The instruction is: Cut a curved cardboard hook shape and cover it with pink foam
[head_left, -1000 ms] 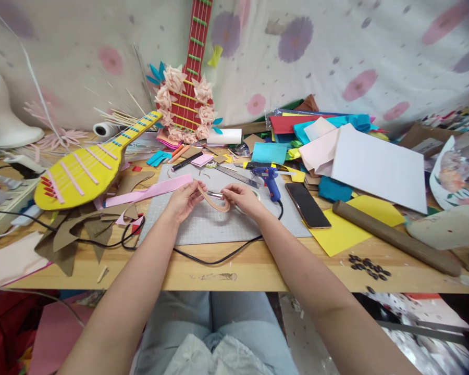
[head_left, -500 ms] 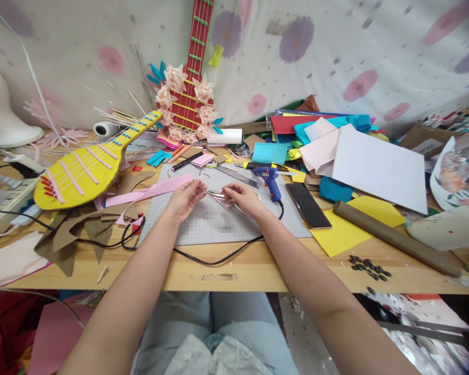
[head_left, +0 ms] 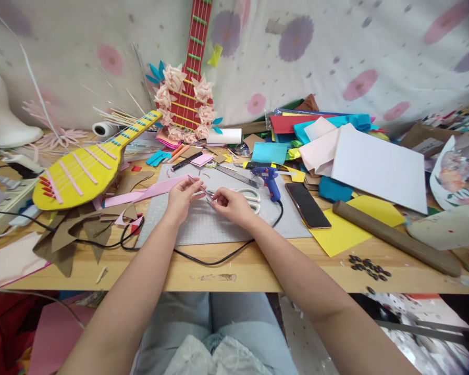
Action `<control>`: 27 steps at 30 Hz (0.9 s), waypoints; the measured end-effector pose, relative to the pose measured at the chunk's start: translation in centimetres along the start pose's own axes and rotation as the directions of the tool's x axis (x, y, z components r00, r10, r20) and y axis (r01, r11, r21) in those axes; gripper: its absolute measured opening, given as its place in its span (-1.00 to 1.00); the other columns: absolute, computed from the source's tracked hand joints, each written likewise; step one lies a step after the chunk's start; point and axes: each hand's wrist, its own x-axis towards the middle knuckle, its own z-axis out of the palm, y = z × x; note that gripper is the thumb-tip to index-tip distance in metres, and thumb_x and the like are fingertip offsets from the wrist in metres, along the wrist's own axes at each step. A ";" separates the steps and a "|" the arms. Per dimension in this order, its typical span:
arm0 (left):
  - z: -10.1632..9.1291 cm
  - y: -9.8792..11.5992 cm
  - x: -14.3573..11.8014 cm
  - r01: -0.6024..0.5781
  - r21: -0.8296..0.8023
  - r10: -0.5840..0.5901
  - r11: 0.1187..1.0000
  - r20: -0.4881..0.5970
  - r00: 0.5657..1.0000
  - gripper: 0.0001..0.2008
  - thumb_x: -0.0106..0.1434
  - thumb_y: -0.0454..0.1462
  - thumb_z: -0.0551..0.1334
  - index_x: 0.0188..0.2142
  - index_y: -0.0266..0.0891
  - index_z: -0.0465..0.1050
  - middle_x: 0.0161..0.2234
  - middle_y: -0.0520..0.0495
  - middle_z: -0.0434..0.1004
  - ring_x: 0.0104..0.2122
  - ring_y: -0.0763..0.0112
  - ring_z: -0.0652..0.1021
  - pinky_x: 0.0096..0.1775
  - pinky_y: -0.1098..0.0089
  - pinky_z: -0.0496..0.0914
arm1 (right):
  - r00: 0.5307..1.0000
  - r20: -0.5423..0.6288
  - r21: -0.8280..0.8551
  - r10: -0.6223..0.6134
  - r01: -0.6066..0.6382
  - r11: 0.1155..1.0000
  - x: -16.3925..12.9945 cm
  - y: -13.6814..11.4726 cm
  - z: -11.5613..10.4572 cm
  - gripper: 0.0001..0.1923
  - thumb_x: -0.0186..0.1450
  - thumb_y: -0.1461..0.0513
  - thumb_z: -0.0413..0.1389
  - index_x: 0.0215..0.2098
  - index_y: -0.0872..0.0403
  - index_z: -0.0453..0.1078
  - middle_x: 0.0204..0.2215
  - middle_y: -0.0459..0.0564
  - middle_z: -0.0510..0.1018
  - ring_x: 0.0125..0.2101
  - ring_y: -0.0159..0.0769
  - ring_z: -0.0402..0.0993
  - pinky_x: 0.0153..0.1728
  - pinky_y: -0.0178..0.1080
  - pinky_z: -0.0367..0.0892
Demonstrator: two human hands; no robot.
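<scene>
Over the grey cutting mat (head_left: 214,229), my left hand (head_left: 183,200) pinches a thin, narrow strip (head_left: 203,187) between thumb and fingertips. The strip slants down to my right hand (head_left: 232,207), whose fingertips are closed on its lower end. What the strip is made of is too small to tell. Scissors with pale handles (head_left: 253,196) lie on the mat just behind my right hand, their blades mostly hidden. A long pink strip (head_left: 150,191) lies beyond my left hand. Right of the scissors rests a blue glue gun (head_left: 272,186), and a metal ruler (head_left: 238,177) lies behind.
A black phone (head_left: 308,205), yellow sheet (head_left: 349,229), brown roll (head_left: 394,238) and black beads (head_left: 369,266) are on the right. A yellow paper lute (head_left: 76,179) and a red flower-trimmed instrument (head_left: 189,99) stand left and behind. A black cord (head_left: 214,262) crosses the front.
My right hand has moved left, closer to my left hand, and now pinches the strip's lower end. More of the scissors' handles shows.
</scene>
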 end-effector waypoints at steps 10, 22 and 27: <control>0.1 0.2 -0.2 -0.057 0.009 0.057 0.998 0.049 0.997 -0.65 -0.08 -0.26 0.34 -0.25 -0.29 0.42 -0.29 -0.09 0.51 -0.27 0.35 0.54 -0.22 0.30 0.44 | 0.997 -0.053 0.043 0.048 -0.045 0.998 0.2 0.3 0.3 -0.92 0.09 0.21 0.06 -0.44 0.06 0.28 -0.63 -0.18 0.36 -0.60 -0.49 0.23 -0.51 -0.39 0.13; -0.1 0.1 -0.1 -0.073 0.011 0.072 0.997 0.078 0.994 -0.65 -0.07 -0.27 0.32 -0.23 -0.26 0.43 -0.30 -0.08 0.51 -0.23 0.32 0.53 -0.17 0.27 0.41 | 0.995 -0.047 0.124 0.085 -0.078 0.989 0.4 0.8 0.6 -0.88 0.09 0.17 0.06 -0.45 0.07 0.28 -0.62 -0.18 0.33 -0.59 -0.49 0.21 -0.52 -0.38 0.12; -0.1 0.0 0.0 -0.079 0.014 0.078 0.997 0.065 0.995 -0.65 -0.08 -0.28 0.32 -0.23 -0.28 0.42 -0.32 -0.07 0.51 -0.26 0.35 0.53 -0.20 0.28 0.42 | 0.997 -0.028 0.133 0.076 -0.072 0.988 0.6 0.7 0.8 -0.83 0.10 0.14 0.06 -0.41 0.08 0.27 -0.61 -0.19 0.32 -0.58 -0.49 0.22 -0.52 -0.39 0.13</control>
